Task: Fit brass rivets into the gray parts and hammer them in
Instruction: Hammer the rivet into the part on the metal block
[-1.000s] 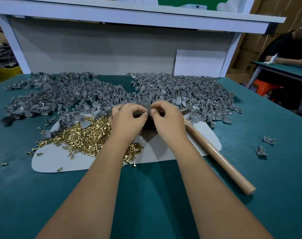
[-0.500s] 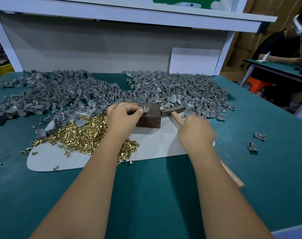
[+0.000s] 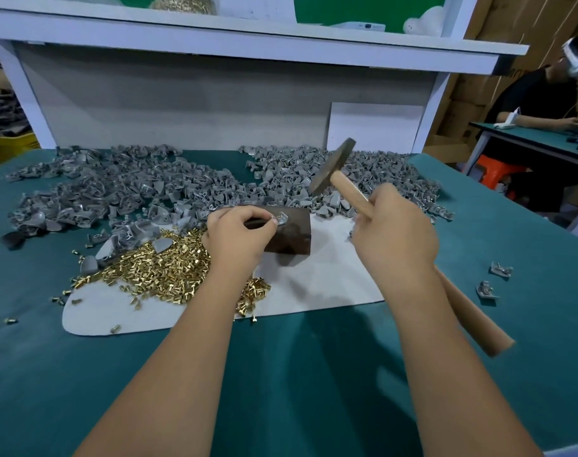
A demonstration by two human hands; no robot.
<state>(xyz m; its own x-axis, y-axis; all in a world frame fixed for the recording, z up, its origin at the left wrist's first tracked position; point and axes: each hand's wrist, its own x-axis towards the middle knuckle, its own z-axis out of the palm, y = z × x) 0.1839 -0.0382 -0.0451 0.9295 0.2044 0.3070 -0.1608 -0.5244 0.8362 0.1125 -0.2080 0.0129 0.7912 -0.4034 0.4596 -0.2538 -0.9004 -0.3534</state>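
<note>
A dark metal block (image 3: 289, 234) stands on a pale mat (image 3: 330, 282) at the table's middle. On the block's top lies one gray part (image 3: 282, 218), and my left hand (image 3: 238, 237) pinches it in place at its left side. My right hand (image 3: 396, 232) grips the wooden handle of a hammer (image 3: 350, 189); its dark head (image 3: 333, 166) is raised above and right of the block. A heap of brass rivets (image 3: 162, 268) lies on the mat left of my left wrist. Behind it, loose gray parts (image 3: 116, 192) cover the far table.
Two finished gray parts (image 3: 493, 280) lie apart on the green table (image 3: 281, 374) at the right. A white shelf frame (image 3: 215, 37) and back panel close off the far side. A person sits at another table (image 3: 538, 143) to the far right.
My right hand left the gray part, took the hammer handle from the table and lifted the hammer above the block. My left hand stayed on the part at the block.
</note>
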